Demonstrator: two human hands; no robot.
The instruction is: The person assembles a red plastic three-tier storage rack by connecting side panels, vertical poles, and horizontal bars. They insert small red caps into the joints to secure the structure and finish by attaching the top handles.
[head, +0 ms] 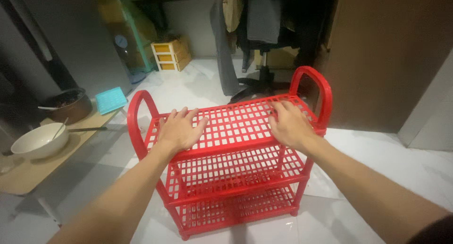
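— Where are the hands?

— Both lie flat on the top tier of the red plastic rack (236, 145). The left hand (179, 130) rests palm down near the left end, fingers spread and released, clasping nothing. The right hand (289, 126) does the same near the right end, fingers splayed over the grid, pressing rather than gripping.

— And the rack itself?

— It stands upright on the white tiled floor (368, 178), three slatted shelves stacked one under another (the two lower ones bare). A looped red handle rises just outside each hand: one beside the left wrist, one just beyond the right fingertips.

— What lies around?

— Left of the left forearm there is a low wooden table (28, 173) carrying a white bowl (38, 141) with a spoon in it, a dark pot (71, 104) further off, and a light blue lid-like square (111, 100) at its far corner. Beyond the fingertips, well apart, small yellow drawers (171, 55) sit against the wall, and hanging clothes (264, 17) above a chair base (264, 81) stand behind the rack.
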